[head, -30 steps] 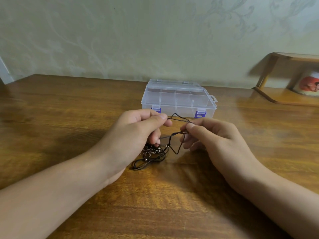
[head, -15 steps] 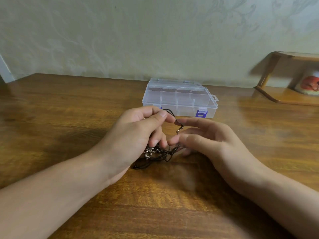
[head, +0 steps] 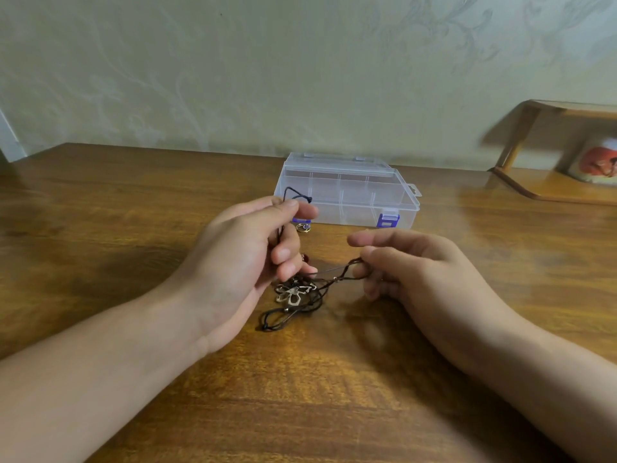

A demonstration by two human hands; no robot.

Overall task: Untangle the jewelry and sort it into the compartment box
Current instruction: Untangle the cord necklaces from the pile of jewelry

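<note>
Two hands are working over the table (head: 133, 208). Left hand (head: 247, 255) is pinching a black cord (head: 295, 192). Right hand (head: 410, 269) is pinching another cord (head: 350, 265). Tangled jewelry (head: 295, 295) is lying between them, near the closed clear box (head: 347, 192).

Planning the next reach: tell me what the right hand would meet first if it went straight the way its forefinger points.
Probably the left hand: the right hand points leftward across a bare gap straight at its fingers, though depth is uncertain.

— What's behind your counter (head: 100, 228)?
— A pale green wall (head: 233, 78) with a faint leafy pattern; your counter is glossy brown wood, catching light.
— And to your right?
— A small wooden shelf (head: 551, 182); a blurred red-and-white object (head: 597, 162) sits under it.
</note>
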